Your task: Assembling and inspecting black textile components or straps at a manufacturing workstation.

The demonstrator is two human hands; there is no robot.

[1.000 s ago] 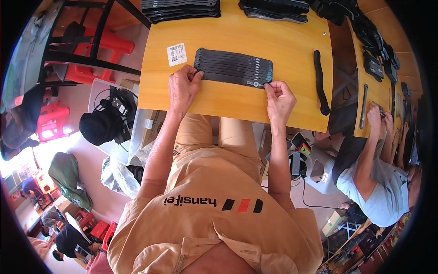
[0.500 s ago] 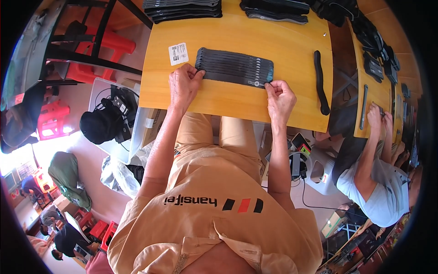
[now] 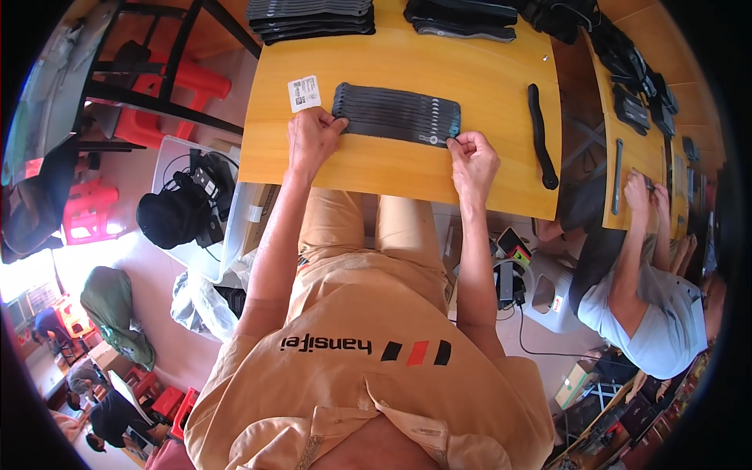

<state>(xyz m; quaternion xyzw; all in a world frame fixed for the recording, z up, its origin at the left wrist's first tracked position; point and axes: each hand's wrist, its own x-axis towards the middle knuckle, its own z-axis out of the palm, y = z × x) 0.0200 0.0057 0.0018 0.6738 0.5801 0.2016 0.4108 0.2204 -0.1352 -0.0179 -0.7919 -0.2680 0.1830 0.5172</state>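
A set of dark grey straps (image 3: 392, 111) lies fanned out on the yellow table, each one overlapping the other in even rows. Their right ends carry a line of small pale marks. At the near left corner, thumb and fingers of my left hand (image 3: 312, 141) pinch the edge of the straps. My right hand (image 3: 473, 164) pinches the near right corner between thumb and forefinger. A white printed label (image 3: 304, 94) lies just beyond my left hand. To the right of my right hand, a single black strap (image 3: 540, 137) lies lengthwise, apart from the set.
Two piles of dark straps, a left pile (image 3: 312, 19) and a right pile (image 3: 460, 19), sit at the table's far edge. A white bin (image 3: 227, 235) with a black cap and cables stands left of the table (image 3: 360, 168). Another person (image 3: 646, 313) works at a table on the right.
The view has shifted slightly, so the table's right side appears a little further left. Both hands keep their pinch on the strap set, which looks unchanged.
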